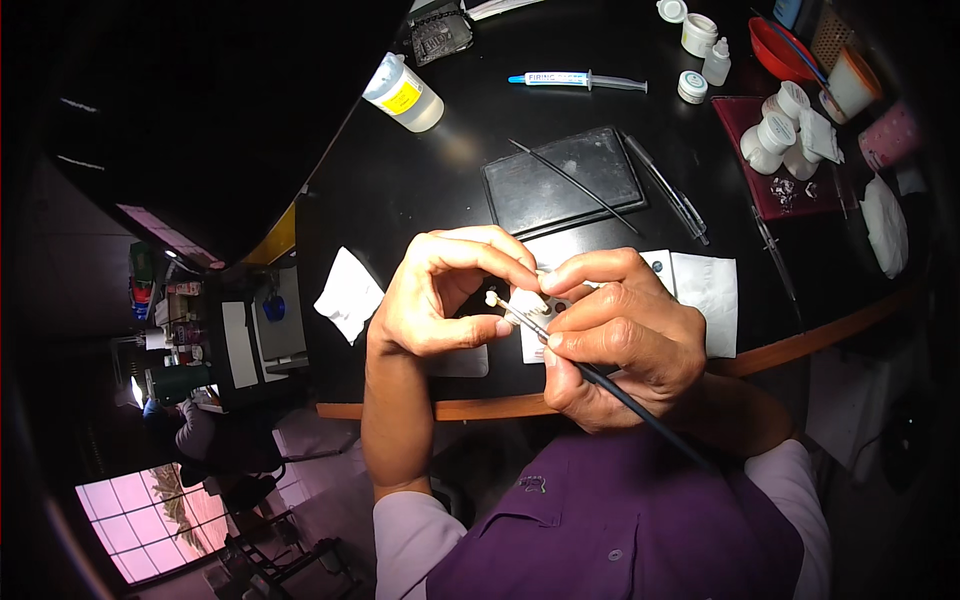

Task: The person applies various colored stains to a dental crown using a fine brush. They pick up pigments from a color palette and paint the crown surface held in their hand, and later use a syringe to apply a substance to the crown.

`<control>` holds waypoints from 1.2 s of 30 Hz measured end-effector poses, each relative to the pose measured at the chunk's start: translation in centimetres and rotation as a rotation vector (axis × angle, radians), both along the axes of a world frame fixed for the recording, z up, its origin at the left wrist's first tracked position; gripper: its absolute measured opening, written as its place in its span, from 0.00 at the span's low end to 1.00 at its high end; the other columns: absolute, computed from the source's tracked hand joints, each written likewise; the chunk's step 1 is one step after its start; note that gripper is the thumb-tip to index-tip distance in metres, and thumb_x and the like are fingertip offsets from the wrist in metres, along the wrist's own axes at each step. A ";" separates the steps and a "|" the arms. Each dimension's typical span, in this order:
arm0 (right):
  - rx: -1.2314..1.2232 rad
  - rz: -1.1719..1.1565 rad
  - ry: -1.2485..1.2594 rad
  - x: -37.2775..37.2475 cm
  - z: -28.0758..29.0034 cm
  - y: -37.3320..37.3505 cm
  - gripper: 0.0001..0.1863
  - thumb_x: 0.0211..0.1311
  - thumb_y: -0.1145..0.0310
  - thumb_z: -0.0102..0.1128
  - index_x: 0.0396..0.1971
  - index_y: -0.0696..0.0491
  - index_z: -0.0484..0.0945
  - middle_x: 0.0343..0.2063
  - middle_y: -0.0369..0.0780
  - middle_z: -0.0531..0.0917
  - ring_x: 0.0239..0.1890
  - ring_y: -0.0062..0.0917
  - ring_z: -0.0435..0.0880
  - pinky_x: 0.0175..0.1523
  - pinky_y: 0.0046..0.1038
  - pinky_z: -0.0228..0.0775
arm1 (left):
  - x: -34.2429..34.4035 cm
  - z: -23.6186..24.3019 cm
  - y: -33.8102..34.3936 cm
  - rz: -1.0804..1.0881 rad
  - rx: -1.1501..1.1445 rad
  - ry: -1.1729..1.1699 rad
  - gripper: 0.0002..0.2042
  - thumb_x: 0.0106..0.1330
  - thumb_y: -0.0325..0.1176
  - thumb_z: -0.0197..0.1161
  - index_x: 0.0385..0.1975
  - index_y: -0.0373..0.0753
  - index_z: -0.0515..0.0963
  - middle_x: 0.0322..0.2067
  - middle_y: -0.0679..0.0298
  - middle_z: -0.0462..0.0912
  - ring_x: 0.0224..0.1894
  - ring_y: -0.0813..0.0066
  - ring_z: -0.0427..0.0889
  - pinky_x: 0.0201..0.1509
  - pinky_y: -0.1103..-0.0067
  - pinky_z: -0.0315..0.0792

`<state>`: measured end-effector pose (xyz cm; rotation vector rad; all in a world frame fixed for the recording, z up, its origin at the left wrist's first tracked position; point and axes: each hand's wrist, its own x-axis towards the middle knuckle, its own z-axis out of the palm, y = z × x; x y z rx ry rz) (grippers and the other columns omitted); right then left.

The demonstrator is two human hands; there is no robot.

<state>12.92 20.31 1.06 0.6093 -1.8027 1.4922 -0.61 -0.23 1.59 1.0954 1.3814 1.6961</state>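
Note:
My left hand [440, 290] curves its thumb and fingers around a small off-white dental piece [525, 301], whose exact shape is partly covered by fingers. My right hand [630, 335] grips a slim brush [622, 394] with a metal ferrule and a long dark handle that slopes down to the right. Its pale tip [492, 298] reaches past the dental piece into the gap between my left thumb and fingers. Both hands meet above the near part of the table, with my right fingertips close against the piece.
Beyond my hands lies a black rectangular palette [565, 180] with a thin dark stick [575, 185] across it. Pens [668, 190] lie beside it. A syringe [580, 81], a bottle [404, 95], small jars [700, 35] and a maroon tray [745, 165] stand farther off. Tissues [348, 295] flank my hands.

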 end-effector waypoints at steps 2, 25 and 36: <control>0.022 0.014 0.006 0.0 -0.1 0.0 0.09 0.52 0.81 0.72 0.33 0.56 0.82 0.29 0.39 0.86 0.50 0.39 0.88 0.48 0.34 0.86 | 0.0 -0.1 -0.1 0.005 -0.005 -0.002 0.21 0.51 0.17 0.77 0.49 0.26 0.88 0.48 0.49 0.87 0.51 0.64 0.87 0.58 0.72 0.80; -0.013 -0.004 -0.062 0.3 0.4 -0.1 0.10 0.43 0.86 0.67 0.27 0.57 0.79 0.28 0.39 0.82 0.45 0.39 0.88 0.46 0.36 0.87 | 0.1 0.0 -0.1 -0.009 -0.059 -0.031 0.20 0.53 0.20 0.78 0.48 0.26 0.88 0.47 0.51 0.87 0.50 0.66 0.87 0.57 0.73 0.79; -0.022 -0.026 -0.027 0.2 -0.5 0.1 0.10 0.49 0.84 0.67 0.32 0.57 0.79 0.29 0.41 0.82 0.46 0.39 0.87 0.46 0.35 0.89 | 0.0 0.0 0.0 -0.038 -0.061 -0.112 0.20 0.55 0.23 0.80 0.49 0.26 0.87 0.45 0.51 0.88 0.50 0.64 0.87 0.59 0.71 0.79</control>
